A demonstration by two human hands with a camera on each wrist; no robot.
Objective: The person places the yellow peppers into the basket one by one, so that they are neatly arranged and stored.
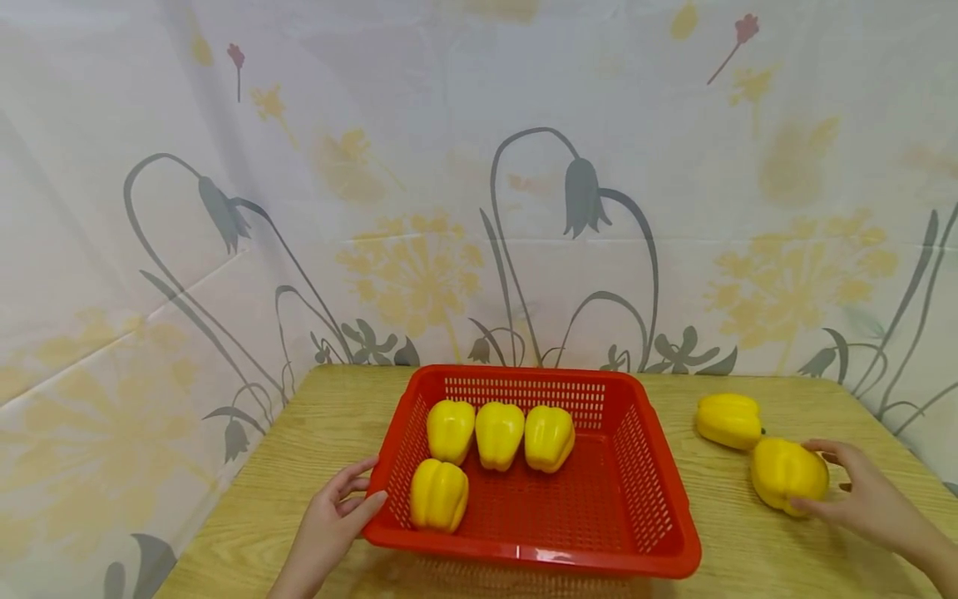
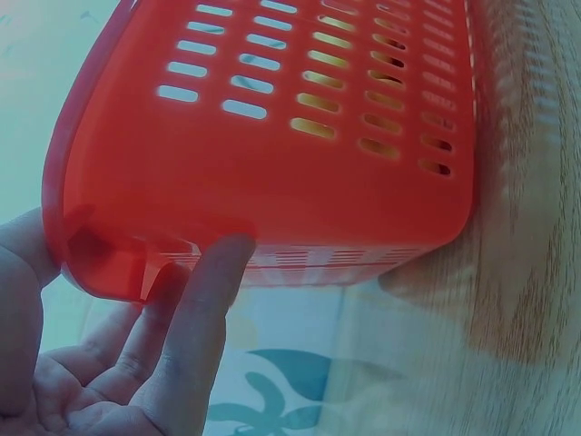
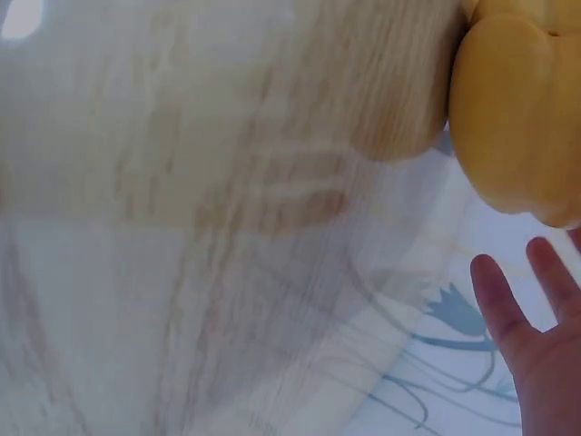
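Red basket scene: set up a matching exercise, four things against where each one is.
Things:
1. left hand
2. right hand
3. far pepper
4. lone front pepper

Places:
A. inside the red basket, in front of a row of three
B. on the table, right of the basket, untouched
C. at the basket's left rim
D. around the near pepper on the table

Pairs: 1-C, 2-D, 3-B, 4-A
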